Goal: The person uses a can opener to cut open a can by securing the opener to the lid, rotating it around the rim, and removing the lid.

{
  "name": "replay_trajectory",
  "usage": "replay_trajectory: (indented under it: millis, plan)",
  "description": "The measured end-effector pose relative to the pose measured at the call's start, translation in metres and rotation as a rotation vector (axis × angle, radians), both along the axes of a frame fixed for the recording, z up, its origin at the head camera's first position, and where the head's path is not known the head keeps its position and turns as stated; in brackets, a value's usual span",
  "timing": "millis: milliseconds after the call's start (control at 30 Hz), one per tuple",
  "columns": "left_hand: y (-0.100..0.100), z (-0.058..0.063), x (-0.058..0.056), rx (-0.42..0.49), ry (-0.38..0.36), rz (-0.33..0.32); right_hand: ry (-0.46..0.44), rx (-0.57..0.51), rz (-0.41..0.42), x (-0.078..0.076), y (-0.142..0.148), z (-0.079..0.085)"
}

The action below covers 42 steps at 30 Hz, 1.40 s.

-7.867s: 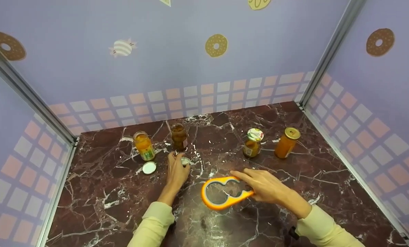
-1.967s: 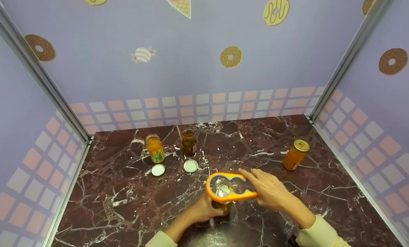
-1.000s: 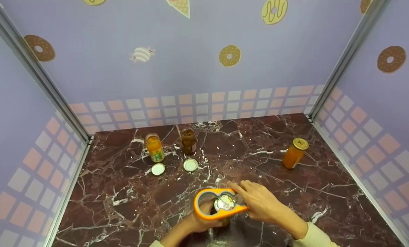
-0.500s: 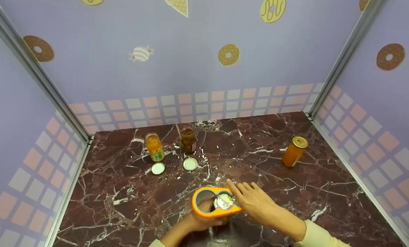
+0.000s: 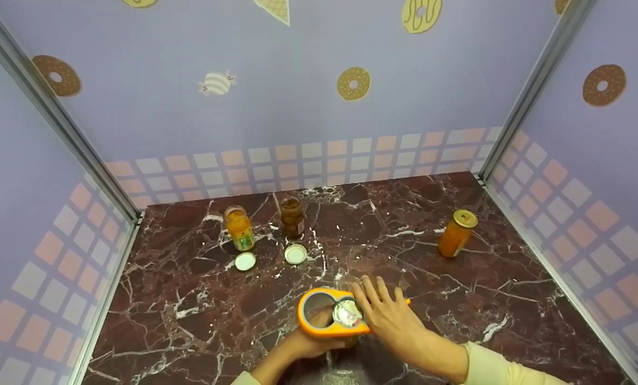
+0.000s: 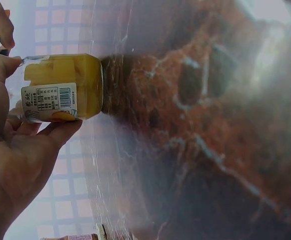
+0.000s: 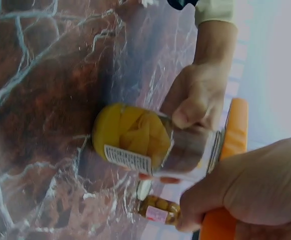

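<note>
Our left hand [image 5: 313, 342] holds the jar [image 6: 63, 87] at the front of the worktop [image 5: 233, 315]; our right hand [image 5: 393, 321] lies spread across the orange opener [image 5: 332, 332], around the lid [image 5: 345, 313]; we should, we think, turn slowly, keeping it level

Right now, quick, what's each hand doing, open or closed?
Left hand: closed, holding the jar of yellow pieces.
Right hand: open, fingers spread over the orange opener.
</note>
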<state>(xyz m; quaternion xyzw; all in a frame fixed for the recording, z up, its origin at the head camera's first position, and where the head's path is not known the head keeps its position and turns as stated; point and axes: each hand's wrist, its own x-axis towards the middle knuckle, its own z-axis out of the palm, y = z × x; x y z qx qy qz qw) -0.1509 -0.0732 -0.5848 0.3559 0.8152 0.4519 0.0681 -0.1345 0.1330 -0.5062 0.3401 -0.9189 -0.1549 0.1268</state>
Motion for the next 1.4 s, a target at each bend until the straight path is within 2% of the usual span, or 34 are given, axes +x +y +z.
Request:
replay_trajectory:
  millis: [167, 267, 467, 567, 667, 767, 933, 1000, 1100, 1167, 1267, 1400]
  plan:
    - [0.0, 0.001, 0.0, 0.1, -0.102, -0.015, 0.079, 0.008, -0.035, 0.002, -0.004, -0.002]
    - [0.0, 0.002, 0.0, 0.113, -0.134, -0.013, 0.083, -0.002, -0.042, 0.0, -0.006, -0.001]
    - [-0.001, 0.001, 0.0, 0.157, -0.239, -0.019, 0.146, -0.059, 0.013, -0.003, -0.004, 0.001]
    - [-0.002, 0.0, -0.001, 0.125, -0.196, -0.029, 0.164, -0.098, 0.052, -0.005, -0.002, 0.0]
    - [-0.003, 0.0, -0.004, 0.09, -0.104, -0.041, 0.146, -0.127, 0.062, -0.009, -0.001, -0.004]
    - [-0.003, -0.002, -0.004, 0.07, -0.067, -0.023, 0.127, -0.154, 0.064, -0.013, 0.002, -0.01]
    - [0.001, -0.007, 0.006, 0.095, -0.135, 0.078, 0.116, -0.213, 0.066, -0.012, 0.004, -0.021]
    - [0.003, -0.008, 0.008, 0.086, -0.129, 0.124, 0.135, -0.23, 0.066, -0.011, 0.004, -0.024]
    - [0.007, -0.008, 0.009, 0.005, -0.064, 0.173, 0.153, -0.234, 0.068, -0.01, 0.004, -0.027]
    - [0.008, -0.008, 0.008, -0.072, 0.016, 0.176, 0.16, -0.234, 0.08, -0.011, 0.005, -0.028]
    - [0.01, -0.01, 0.009, -0.118, 0.052, 0.158, 0.146, -0.235, 0.096, -0.011, 0.007, -0.029]
    - [0.012, -0.012, 0.007, -0.009, -0.018, 0.127, 0.145, -0.26, 0.108, -0.014, 0.011, -0.03]
